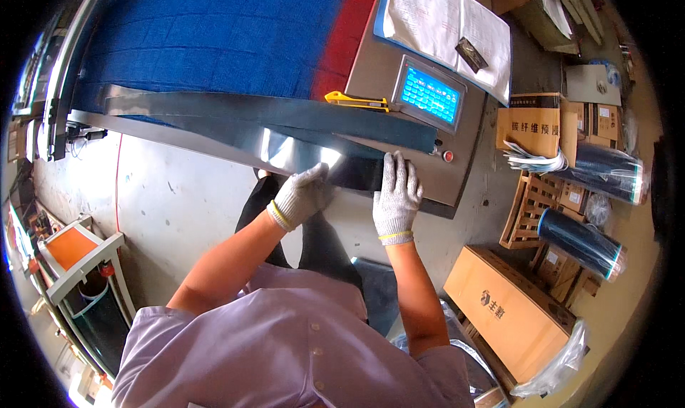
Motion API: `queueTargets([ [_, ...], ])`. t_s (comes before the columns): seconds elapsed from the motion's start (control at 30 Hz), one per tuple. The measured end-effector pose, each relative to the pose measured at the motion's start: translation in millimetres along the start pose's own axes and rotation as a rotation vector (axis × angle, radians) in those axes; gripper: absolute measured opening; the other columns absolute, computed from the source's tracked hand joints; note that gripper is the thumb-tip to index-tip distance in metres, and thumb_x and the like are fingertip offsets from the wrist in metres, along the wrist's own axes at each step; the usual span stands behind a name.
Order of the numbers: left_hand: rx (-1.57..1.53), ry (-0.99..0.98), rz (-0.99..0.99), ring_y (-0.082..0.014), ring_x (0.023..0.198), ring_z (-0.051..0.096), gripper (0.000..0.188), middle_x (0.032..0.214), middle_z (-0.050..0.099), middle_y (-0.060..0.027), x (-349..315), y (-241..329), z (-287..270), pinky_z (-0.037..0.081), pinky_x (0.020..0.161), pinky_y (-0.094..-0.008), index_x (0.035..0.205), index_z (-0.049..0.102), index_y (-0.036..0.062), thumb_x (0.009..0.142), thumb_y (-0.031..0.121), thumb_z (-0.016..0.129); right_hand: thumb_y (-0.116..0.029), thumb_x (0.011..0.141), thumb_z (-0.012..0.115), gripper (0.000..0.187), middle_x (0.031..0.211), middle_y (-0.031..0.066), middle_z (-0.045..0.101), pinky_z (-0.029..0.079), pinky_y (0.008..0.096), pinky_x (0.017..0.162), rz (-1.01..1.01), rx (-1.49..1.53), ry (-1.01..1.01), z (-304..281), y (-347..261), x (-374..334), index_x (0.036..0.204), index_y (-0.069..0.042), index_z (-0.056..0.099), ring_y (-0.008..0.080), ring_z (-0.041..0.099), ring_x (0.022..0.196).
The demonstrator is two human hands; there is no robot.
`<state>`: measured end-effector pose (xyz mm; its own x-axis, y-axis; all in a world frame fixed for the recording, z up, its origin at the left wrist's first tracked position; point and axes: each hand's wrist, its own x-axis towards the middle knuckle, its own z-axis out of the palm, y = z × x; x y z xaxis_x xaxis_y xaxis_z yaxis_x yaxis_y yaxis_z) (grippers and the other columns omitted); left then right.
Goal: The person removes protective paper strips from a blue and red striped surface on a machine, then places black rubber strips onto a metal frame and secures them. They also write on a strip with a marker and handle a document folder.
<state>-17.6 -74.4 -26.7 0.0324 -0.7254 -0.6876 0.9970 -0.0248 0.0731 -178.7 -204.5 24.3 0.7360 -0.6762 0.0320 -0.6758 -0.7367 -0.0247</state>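
Note:
Both my hands wear pale knit gloves with yellow cuffs. A dark glossy strip of sheet (354, 172) lies along the near edge of the machine, bright with reflections at its left part. My left hand (303, 194) is closed on the strip's near edge, its thumb side partly hidden. My right hand (397, 197) lies at the strip's right end, fingers stretched out over it. Behind it, a long dark grey strip (235, 114) runs across the machine's edge. A yellow utility knife (357, 101) rests on the machine beyond my right hand.
Blue fabric (193, 37) with a red band (347, 37) covers the machine bed. At right are a lit touchscreen (429, 94), a red button (447, 155) and an open book (446, 26). Cardboard boxes (508, 312) and dark rolls (581, 242) stand on the right; an orange-topped stand (71, 247) is left.

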Motion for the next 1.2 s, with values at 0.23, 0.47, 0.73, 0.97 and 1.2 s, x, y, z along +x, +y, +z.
queueTargets([
  [0.23, -0.017, -0.055, 0.641, -0.0238, 0.11, 0.056, 0.037, 0.117, 0.063, -0.0098, -36.4, 125.3, -61.3, 0.044, 0.095, -0.0386, 0.125, 0.058, 0.008, 0.095, 0.029, 0.056, -0.01, 0.083, 0.049, 0.059, 0.139, 0.0079, 0.05, 0.026, 0.0509, 0.112, -0.123, -0.023, 0.074, 24.8, 41.6, 9.8, 0.142, -0.012, 0.043, 0.0274, 0.046, 0.128],
  [0.47, 0.231, 0.306, 1.061, -0.0236, 0.137, 0.037, 0.048, 0.146, 0.044, -0.0124, -154.5, 406.8, -225.7, 0.022, 0.118, -0.0383, 0.144, 0.038, 0.0013, 0.104, 0.028, 0.036, -0.006, 0.083, 0.048, 0.057, 0.141, 0.0083, 0.049, 0.027, 0.0481, 0.112, 0.0, -0.225, 0.153, 29.6, 79.6, 37.8, 0.14, -0.009, 0.044, 0.0254, 0.045, 0.13],
  [0.73, 1.041, 0.173, 0.878, -0.0268, 0.139, 0.032, 0.048, 0.148, 0.041, -0.0109, -211.6, 562.7, -285.3, 0.015, 0.12, -0.0459, 0.145, 0.037, 0.0034, 0.1, 0.022, 0.04, -0.02, 0.079, 0.07, 0.078, 0.152, 0.0105, 0.034, 0.026, 0.0506, 0.112, 0.104, -0.143, -0.132, 27.0, 84.0, 71.4, 0.148, -0.016, 0.032, 0.0329, 0.035, 0.136],
  [0.97, 0.691, 1.412, 0.803, -0.0275, 0.121, 0.052, 0.068, 0.139, 0.049, -0.0219, -140.8, 495.5, -211.4, 0.04, 0.103, -0.042, 0.142, 0.041, -0.0014, 0.1, 0.053, 0.036, -0.035, 0.071, 0.08, 0.088, 0.145, 0.0099, 0.042, 0.028, 0.0514, 0.11, 0.06, 0.033, -0.269, 3.8, 97.6, 82.2, 0.145, -0.016, 0.037, 0.0332, 0.037, 0.133],
  [1.2, 0.857, 0.598, 1.142, -0.0191, 0.099, 0.061, 0.036, 0.112, 0.064, -0.0102, -91.7, 278.0, -135.4, 0.048, 0.091, -0.0303, 0.12, 0.061, -0.001, 0.094, 0.023, 0.059, -0.035, 0.067, 0.083, 0.085, 0.127, 0.0102, 0.053, 0.032, 0.0486, 0.105, -0.089, -0.086, -0.308, 30.5, 87.8, 103.4, 0.14, -0.017, 0.044, 0.0305, 0.045, 0.124],
])
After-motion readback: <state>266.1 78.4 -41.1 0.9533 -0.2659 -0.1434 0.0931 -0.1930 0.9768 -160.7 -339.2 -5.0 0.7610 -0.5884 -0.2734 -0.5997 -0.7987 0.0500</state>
